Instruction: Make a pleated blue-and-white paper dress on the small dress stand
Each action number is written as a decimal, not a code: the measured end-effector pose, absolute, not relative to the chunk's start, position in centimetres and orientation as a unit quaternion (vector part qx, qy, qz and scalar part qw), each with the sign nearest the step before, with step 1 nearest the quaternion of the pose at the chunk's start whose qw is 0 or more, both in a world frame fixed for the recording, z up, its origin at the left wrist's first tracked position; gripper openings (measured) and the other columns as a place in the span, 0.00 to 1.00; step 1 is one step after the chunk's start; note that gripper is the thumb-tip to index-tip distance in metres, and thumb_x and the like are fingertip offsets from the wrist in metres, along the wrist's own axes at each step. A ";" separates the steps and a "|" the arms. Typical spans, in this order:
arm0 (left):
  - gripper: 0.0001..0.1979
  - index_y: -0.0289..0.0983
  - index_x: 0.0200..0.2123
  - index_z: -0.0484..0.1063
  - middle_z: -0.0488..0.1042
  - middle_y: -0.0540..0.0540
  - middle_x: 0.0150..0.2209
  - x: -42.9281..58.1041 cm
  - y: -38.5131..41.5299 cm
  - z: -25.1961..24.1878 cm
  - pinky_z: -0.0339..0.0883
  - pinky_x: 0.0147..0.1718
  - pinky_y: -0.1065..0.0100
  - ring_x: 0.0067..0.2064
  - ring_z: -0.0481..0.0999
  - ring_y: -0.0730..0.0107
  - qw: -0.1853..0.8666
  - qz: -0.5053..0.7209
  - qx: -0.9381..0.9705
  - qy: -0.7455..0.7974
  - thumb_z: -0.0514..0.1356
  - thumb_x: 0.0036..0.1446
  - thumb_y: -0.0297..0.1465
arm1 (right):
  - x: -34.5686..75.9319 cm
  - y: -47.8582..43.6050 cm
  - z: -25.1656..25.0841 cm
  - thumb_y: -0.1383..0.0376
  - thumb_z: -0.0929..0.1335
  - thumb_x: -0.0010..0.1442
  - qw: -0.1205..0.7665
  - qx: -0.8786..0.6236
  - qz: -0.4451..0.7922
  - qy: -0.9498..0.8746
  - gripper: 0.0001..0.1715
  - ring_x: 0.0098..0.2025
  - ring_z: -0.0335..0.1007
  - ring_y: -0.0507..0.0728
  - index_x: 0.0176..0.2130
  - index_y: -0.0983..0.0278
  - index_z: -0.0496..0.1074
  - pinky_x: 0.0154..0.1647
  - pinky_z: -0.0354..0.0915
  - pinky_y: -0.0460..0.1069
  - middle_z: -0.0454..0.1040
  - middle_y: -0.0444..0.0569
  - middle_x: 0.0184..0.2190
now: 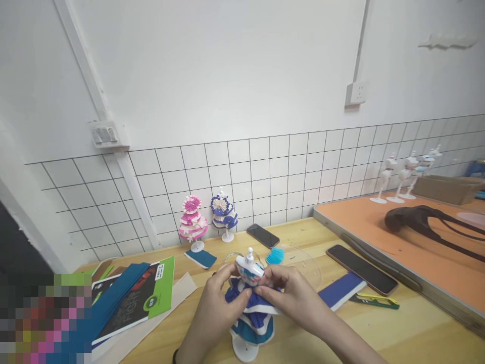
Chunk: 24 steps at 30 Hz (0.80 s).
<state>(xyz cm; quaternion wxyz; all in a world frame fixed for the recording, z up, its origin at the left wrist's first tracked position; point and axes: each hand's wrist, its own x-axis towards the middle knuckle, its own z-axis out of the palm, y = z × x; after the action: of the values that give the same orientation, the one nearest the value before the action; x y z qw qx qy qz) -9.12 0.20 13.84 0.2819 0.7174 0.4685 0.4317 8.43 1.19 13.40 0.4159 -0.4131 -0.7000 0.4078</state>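
Observation:
A small white mannequin stand (246,349) stands near the front of the wooden table (397,333), wearing a blue and white pleated paper dress (253,319). My left hand (217,303) grips the dress at its left side, fingers curled round the waist. My right hand (290,298) pinches the dress at the waist just under the white bust (249,268). Both hands touch the figure, and the skirt is partly hidden by them.
Two finished paper-dress figures, pink (192,220) and blue (223,212), stand by the tiled wall. Phones (262,235) (361,269), blue paper pieces (200,258), a green-covered booklet (140,298) and yellow-green snips (377,300) lie around. An orange mat (435,263) with bare stands (397,177) lies right.

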 end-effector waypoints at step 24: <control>0.08 0.38 0.34 0.75 0.78 0.47 0.35 -9.2 0.4 14.7 0.67 0.41 0.65 0.40 0.75 0.60 0.305 0.453 0.687 0.478 0.62 0.48 0.31 | 9.1 0.4 14.2 0.67 0.66 0.58 0.423 -0.374 0.290 -0.773 0.01 0.36 0.67 0.54 0.33 0.61 0.68 0.36 0.63 0.47 0.70 0.45 0.33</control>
<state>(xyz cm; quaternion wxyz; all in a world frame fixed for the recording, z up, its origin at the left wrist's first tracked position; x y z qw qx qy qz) -9.23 0.39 14.66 0.3049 0.6874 0.4784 0.4535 9.09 0.43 14.24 0.4226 -0.3743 -0.7728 0.2902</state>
